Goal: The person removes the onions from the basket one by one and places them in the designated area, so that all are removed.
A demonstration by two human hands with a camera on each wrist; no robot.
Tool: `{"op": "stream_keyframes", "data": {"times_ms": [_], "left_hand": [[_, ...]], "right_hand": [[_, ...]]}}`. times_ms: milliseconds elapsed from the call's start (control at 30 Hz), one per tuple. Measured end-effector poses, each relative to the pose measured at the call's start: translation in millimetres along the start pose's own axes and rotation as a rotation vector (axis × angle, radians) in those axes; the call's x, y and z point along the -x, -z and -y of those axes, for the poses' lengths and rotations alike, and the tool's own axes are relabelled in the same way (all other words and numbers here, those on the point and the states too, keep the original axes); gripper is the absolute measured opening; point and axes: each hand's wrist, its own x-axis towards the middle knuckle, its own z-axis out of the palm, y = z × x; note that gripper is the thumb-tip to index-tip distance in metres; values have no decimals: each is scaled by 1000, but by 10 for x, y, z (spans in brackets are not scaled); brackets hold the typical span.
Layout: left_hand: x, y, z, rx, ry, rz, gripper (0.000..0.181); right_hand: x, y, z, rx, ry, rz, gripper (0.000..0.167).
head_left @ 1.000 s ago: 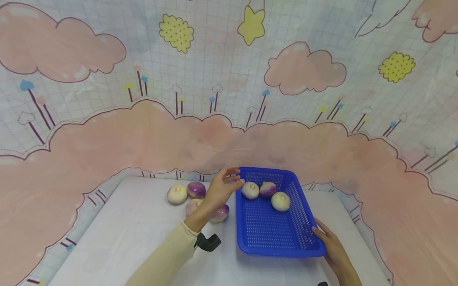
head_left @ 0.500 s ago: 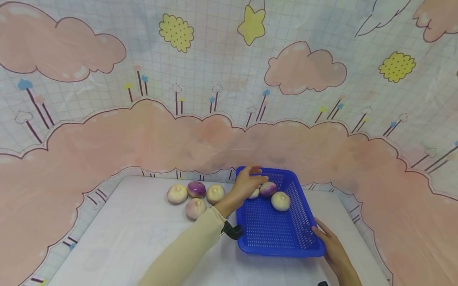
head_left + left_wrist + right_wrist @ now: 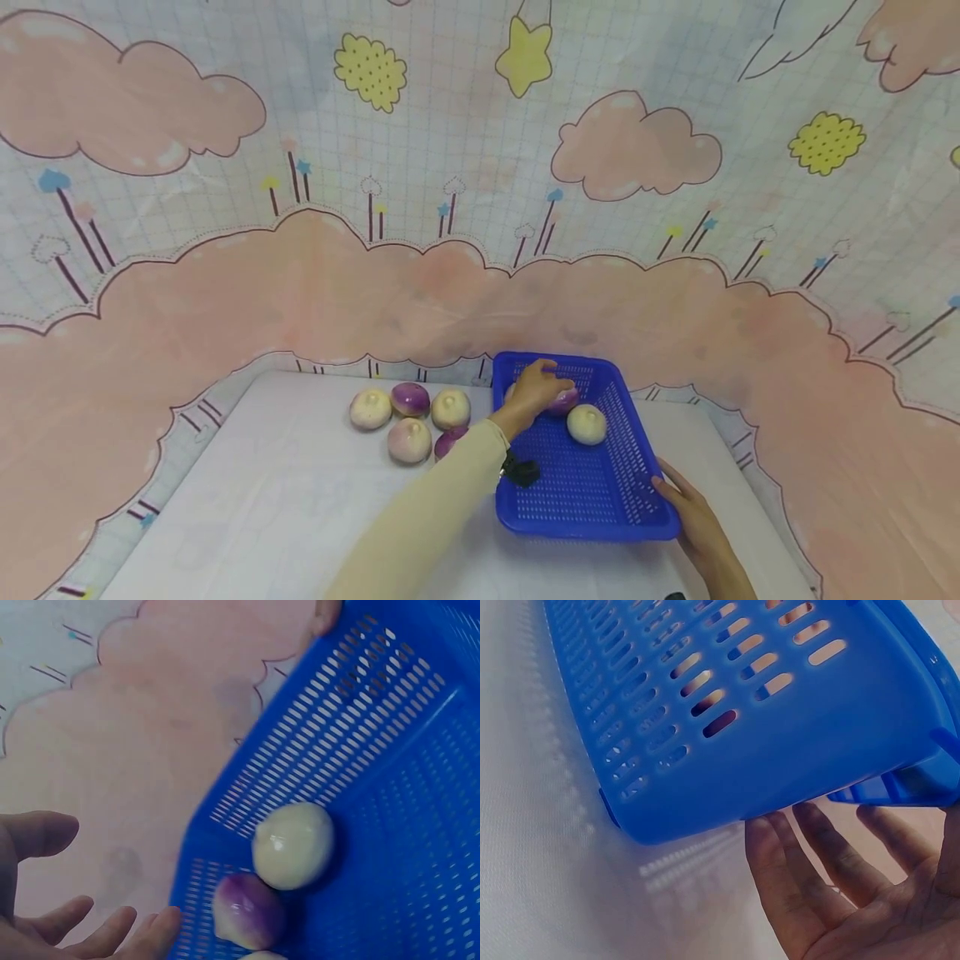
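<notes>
- L hand (image 3: pixel 534 393): over basket's far-L part, nr table's far edge; fingers parted, nothing in grip.
- R hand (image 3: pixel 697 517): grip is on blue basket (image 3: pixel 588 531) at its near-R corner, thumb at rim, fingers outside, toward R edge of table (image 3: pixel 285 500).
- Inside basket, toward far end: cream turnip (image 3: pixel 587 425), purple turnip (image 3: pixel 562 403) nr it, and a third turnip (image 3: pixel 262 956) mostly hidden. 5 loose turnips (image 3: pixel 409 441) sit L of basket, mostly nr table's far edge.
- Risk: L hand is v. close to purple turnip; a low knuckle could roll it into its neighbours, b/c they're round & smooth.
- Risk: dark strap (image 3: pixel 521 470) on L wrist hangs by basket's L rim; could snag & drag basket if arm pulls back low.
- Risk: sleeve (image 3: pixel 438 517) covers part of a loose purple turnip (image 3: pixel 447 442); brushing it could send it toward table's near edge.
- Risk: R hand has one corner only; uneven lift or push could tip or swivel basket, turnips sliding w/ it. Can't tell if base is flat on table.
</notes>
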Motion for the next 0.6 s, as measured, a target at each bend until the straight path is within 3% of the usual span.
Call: {"op": "stream_keyframes", "data": {"times_ms": [167, 333, 433, 600], "left_hand": [[-62, -110, 142, 44, 65, 21, 58], [-57, -262, 308, 15, 129, 41, 56], [-64, -348, 404, 5, 145, 56, 57], [-103, -447, 487, 66, 152, 66, 58]], "right_hand": [[-15, 10, 20, -1, -13, -7, 75], [-10, -27, -8, -13, -21, -2, 79], [-14, -33, -35, -17, -26, -4, 82], [-35, 0, -4, 1, -35, -16, 86]]}}
